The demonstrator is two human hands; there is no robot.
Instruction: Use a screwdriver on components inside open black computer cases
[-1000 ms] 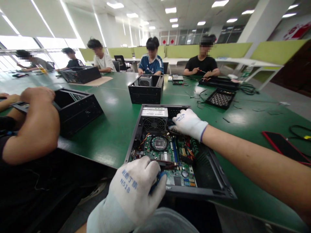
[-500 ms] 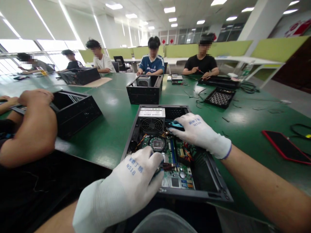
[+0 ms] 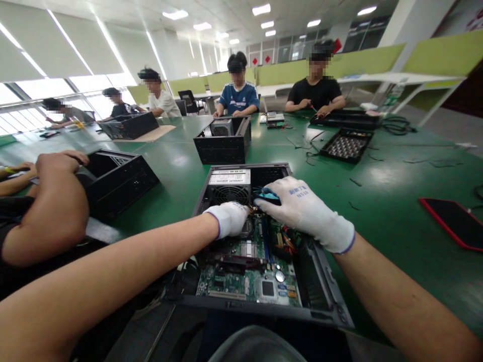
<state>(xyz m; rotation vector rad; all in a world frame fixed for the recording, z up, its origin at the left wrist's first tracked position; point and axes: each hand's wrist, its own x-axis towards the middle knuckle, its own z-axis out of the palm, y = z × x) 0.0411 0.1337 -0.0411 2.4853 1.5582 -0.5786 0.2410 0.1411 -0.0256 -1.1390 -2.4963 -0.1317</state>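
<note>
An open black computer case [image 3: 332,281] lies on its side in front of me, with a green motherboard [image 3: 230,281] inside. At its far left sits a power supply [image 3: 230,176] with a fan grille. My left hand [image 3: 232,218], in a white glove, reaches in over the processor area just below that fan. Its fingers are closed near thin cables [image 3: 251,207], and what they pinch is hidden. My gloved right hand [image 3: 298,203] is closed around a blue-and-black tool [image 3: 268,193] beside the power supply; its working end is hidden. Bundled coloured wires [image 3: 290,242] lie below the right hand.
Another open case [image 3: 222,148] stands across the green table [image 3: 173,173]. A co-worker's arm [image 3: 56,201] leans over a case [image 3: 124,183] at left. On the right lie a red-edged black tablet-like panel [image 3: 453,221], a black tray [image 3: 347,146] and loose cable scraps.
My left hand has moved from the lower motherboard forward to just below the power supply fan, uncovering the board. My right hand stays almost in place with the blue-and-black tool.
</note>
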